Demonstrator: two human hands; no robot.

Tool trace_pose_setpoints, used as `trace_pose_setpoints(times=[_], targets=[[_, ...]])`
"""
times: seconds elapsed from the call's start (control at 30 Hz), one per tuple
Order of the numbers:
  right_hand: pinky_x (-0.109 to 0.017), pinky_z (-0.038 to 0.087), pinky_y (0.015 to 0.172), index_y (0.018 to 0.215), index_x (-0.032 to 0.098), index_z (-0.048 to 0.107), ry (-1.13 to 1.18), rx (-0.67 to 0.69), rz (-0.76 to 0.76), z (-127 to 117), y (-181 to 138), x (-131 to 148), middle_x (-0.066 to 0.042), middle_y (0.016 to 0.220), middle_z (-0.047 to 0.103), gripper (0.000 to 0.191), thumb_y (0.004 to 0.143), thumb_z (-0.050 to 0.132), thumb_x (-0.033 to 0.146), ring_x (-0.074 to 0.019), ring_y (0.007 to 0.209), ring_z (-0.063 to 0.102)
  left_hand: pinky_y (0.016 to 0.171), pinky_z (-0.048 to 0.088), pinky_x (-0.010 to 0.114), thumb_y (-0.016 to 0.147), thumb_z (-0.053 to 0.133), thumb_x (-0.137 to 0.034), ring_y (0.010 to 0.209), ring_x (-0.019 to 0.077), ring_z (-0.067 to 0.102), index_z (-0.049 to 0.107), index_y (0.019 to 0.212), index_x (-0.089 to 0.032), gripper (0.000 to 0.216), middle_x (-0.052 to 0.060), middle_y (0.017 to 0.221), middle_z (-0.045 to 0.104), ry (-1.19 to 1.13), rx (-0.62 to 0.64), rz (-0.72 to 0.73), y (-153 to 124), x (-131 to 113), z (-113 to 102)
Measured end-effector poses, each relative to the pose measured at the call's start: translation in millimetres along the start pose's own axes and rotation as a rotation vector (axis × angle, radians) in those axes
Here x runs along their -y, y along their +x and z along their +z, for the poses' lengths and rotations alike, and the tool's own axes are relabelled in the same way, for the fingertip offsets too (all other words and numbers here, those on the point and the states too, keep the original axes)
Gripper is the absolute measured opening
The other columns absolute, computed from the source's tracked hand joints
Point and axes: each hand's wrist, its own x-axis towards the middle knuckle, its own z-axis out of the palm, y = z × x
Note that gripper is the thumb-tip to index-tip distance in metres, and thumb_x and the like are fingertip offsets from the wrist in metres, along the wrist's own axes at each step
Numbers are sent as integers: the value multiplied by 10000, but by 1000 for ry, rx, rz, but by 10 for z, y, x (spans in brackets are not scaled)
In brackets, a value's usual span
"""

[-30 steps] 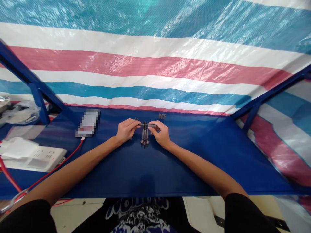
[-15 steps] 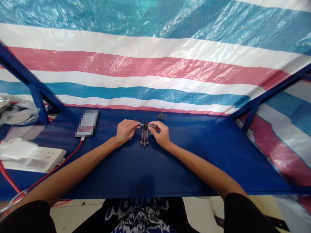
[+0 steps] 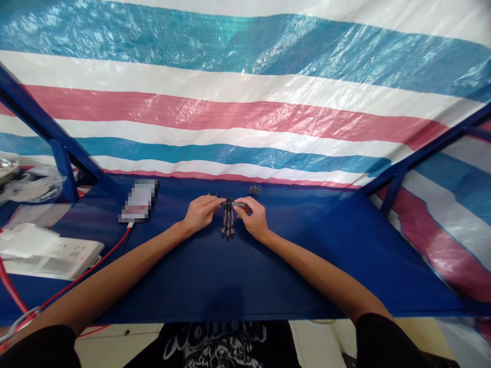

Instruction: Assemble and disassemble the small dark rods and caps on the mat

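Observation:
My left hand point(image 3: 199, 212) is closed, its thumb and fingers pinching the thin dark end of a pen. Opposite it, my right hand point(image 3: 253, 215) pinches a grey pen cap point(image 3: 238, 204) in line with that pen. The two meet, but I cannot make out how far the cap sits on. Just below the fingertips, several dark pens with clear barrels point(image 3: 227, 225) lie side by side on the blue table. More dark tips point(image 3: 213, 194) poke out behind my left hand, mostly hidden by it.
Three short grey tubes point(image 3: 255, 189) lie at the table's point(image 3: 291, 276) back edge. At left are a phone point(image 3: 138, 202) on a red cable point(image 3: 111, 249) and a white power strip point(image 3: 72, 255). Blue frame bars point(image 3: 418, 158) and a striped sheet point(image 3: 245, 115) bound the back.
The pen and the grey cap are closer together, with my left fingertips slightly farther right. The whole view has tilted up a little.

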Motion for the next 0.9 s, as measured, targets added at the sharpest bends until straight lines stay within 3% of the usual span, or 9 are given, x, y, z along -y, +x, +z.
trace_pose_setpoints(times=[0.13, 0.33, 0.9], targets=[[-266, 513, 582, 919, 202, 644, 2, 8, 6, -4, 1, 1, -36, 813, 619, 195, 873, 579, 380, -126, 594, 572, 731, 529, 295, 923, 477, -207, 775, 159, 651, 686, 1041, -185, 241, 74, 889, 711, -18, -36, 6, 4, -4, -6], [-275, 519, 615, 933, 207, 646, -13, 28, 14, -18, -9, -12, -34, 823, 619, 198, 872, 587, 386, -126, 606, 563, 738, 523, 296, 927, 474, -226, 792, 161, 646, 688, 1021, -178, 238, 75, 888, 707, -100, 28, -72, 19, -20, -36], [-277, 524, 619, 961, 191, 635, 7, 43, 5, -7, -27, -84, -34, 838, 617, 249, 875, 591, 420, -116, 601, 567, 770, 515, 287, 941, 459, -285, 814, 158, 642, 695, 992, -158, 273, 79, 896, 706, -109, 66, -111, 8, -10, -20]])
